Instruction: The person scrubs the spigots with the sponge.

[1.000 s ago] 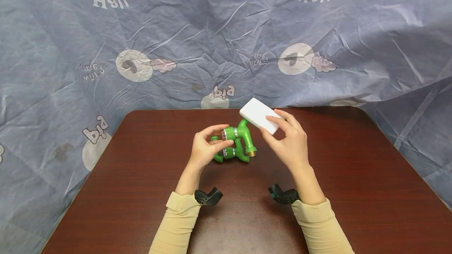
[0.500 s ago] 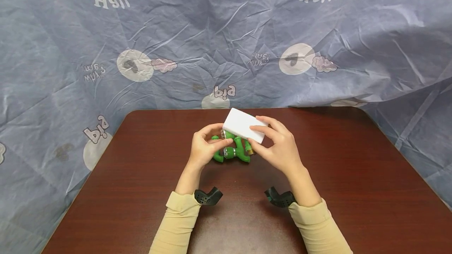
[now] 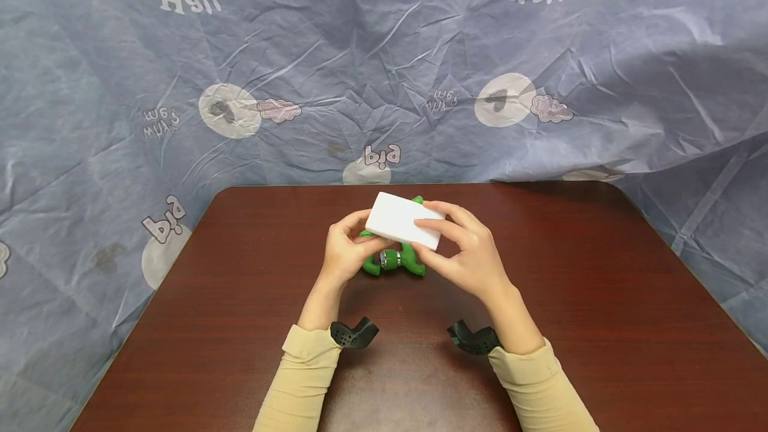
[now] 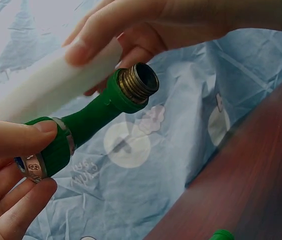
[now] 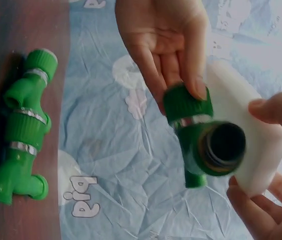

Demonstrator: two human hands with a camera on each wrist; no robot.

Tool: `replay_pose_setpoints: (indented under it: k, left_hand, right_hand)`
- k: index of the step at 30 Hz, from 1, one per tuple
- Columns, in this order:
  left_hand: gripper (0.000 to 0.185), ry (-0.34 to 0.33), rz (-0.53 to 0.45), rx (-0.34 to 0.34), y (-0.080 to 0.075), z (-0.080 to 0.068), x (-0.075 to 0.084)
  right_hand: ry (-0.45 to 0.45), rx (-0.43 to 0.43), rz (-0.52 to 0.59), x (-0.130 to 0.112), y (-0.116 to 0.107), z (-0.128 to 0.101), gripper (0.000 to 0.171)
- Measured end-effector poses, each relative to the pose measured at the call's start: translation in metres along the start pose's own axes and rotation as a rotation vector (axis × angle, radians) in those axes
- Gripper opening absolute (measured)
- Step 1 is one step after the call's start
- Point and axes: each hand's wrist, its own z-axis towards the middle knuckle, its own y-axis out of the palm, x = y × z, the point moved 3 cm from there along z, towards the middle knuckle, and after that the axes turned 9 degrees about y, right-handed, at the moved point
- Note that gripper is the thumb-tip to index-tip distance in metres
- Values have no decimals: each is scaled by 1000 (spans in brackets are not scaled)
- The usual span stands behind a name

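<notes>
My left hand (image 3: 359, 237) grips a green plastic hose fitting (image 4: 88, 122) by its ribbed collar, holding it above the table. The fitting's brass threaded end (image 4: 138, 82) points toward my right hand. My right hand (image 3: 441, 240) pinches a white rectangular block (image 3: 403, 220) between thumb and fingers. The block presses against the side of the held fitting (image 5: 206, 145) and hides most of it in the head view. A second green fitting (image 3: 393, 262) with metal rings lies on the brown table (image 3: 240, 325) just below both hands, also visible in the right wrist view (image 5: 23, 130).
A crumpled blue printed cloth (image 3: 300, 52) hangs behind the table and drapes past its far and side edges. Black wrist-camera mounts (image 3: 354, 335) (image 3: 474, 339) sit on both forearms. Bare table surface surrounds the hands.
My right hand has carried the white block leftward, from beside the held fitting to over it. The left hand and the fitting lying on the table have stayed in place.
</notes>
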Motion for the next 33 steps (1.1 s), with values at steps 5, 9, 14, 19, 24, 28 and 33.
replay_pose_setpoints:
  k: [5,9,14,19,24,28,33]
  left_hand:
    - [42,23,42,20,0,0,2]
    - [42,32,61,18,2,1,4]
    - [42,34,53,7,2,1,5]
    - [42,21,79,15,1,0,5]
    - [42,34,90,1,2,0,6]
    - [42,46,84,-24,2,0,6]
    - [42,39,84,-22,1,0,5]
  right_hand:
    - [52,15,-60,7,1,-1,29]
    - [138,137,-154,20,-6,-1,28]
    - [208,246,-155,24,-15,-1,28]
    - [136,150,-104,13,-10,0,28]
    - [122,112,-139,13,-6,-1,28]
    - [180,191,-193,21,-11,-1,28]
    - [196,253,-157,21,-15,-1,28]
